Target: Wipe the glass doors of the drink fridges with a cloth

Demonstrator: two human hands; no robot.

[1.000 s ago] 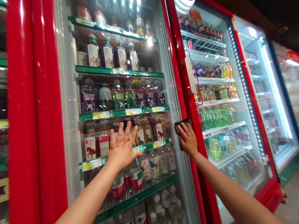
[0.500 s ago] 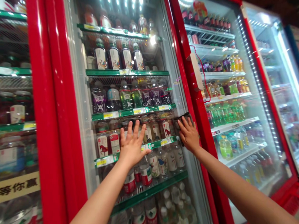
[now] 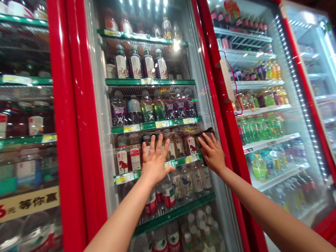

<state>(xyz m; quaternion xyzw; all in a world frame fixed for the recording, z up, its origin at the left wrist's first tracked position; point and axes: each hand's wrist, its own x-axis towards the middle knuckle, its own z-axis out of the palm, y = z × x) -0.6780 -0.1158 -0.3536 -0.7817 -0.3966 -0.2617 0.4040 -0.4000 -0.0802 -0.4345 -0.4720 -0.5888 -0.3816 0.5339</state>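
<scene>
A glass door (image 3: 203, 110) of a red-framed drinks cooler stands in front of me. My left hand (image 3: 155, 162) lies flat against the glass with its fingers spread and holds nothing. To its right, my right hand (image 3: 213, 154) presses a dark folded cloth (image 3: 208, 130) on the glass, close to the door's right frame. Most of the cloth is hidden under that palm and fingers. Behind the glass, bottles with horse-picture labels (image 3: 123, 162) stand on a shelf at hand height.
A red door frame (image 3: 75, 100) runs down the left side, beside another cooler with a yellow sign (image 3: 24, 205). At right, a white box (image 3: 227, 80) with a red cord (image 3: 241, 106) is fixed by the frame. Farther right, a lit cooler holds green bottles (image 3: 258, 127).
The view has shifted slightly, so the coolers sit farther right in the picture. My right hand and the cloth have moved a little left on the glass; my left hand stays nearly in place.
</scene>
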